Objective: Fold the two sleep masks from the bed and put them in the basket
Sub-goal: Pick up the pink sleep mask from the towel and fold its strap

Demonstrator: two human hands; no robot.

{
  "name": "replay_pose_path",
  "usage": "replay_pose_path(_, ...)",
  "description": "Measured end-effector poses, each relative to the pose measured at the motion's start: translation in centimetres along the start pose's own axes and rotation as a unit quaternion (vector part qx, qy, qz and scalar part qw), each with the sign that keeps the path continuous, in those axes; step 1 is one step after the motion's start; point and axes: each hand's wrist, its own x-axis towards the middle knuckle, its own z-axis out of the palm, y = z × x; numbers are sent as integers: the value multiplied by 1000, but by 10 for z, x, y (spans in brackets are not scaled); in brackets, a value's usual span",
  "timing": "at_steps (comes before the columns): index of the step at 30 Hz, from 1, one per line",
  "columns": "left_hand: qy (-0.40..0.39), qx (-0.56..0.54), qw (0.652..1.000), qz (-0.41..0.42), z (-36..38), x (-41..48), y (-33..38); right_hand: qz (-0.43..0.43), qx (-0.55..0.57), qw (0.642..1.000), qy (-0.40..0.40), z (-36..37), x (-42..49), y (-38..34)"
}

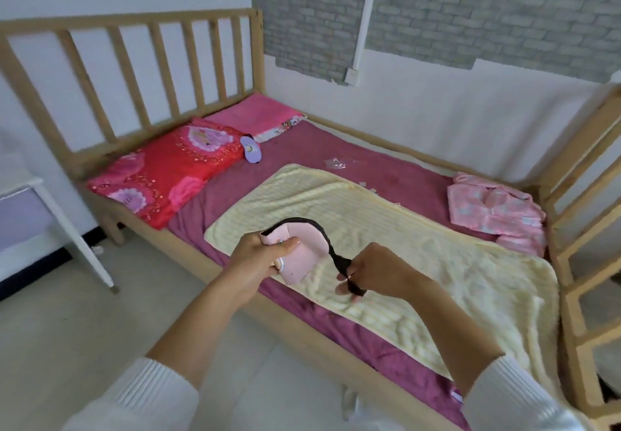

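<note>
A pink sleep mask [302,255] with a black strap is held in the air above the yellow blanket [420,235]. My left hand [258,255] grips the pink padded part, which is bent over. My right hand [373,272] pinches the black strap [339,257] pulled out to the right. A second sleep mask, purple [250,151], lies on the bed at the edge of the red pillow [168,171]. No basket is in view.
The wooden bed [141,60] has slatted rails at the head and foot. A pink pillow [258,118] lies by the wall and pink pyjamas [497,208] near the foot. A white table leg [77,235] stands on the floor at left.
</note>
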Motion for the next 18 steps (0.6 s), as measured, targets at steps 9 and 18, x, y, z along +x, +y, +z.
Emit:
replay_pose_path(9,72,-115,991,9,-170,-29,10,-91,469,876,-58,147,53,-166)
replay_pose_path(18,328,40,943,43,-333,-75,-1,35,614,780,-119,252,118,-308)
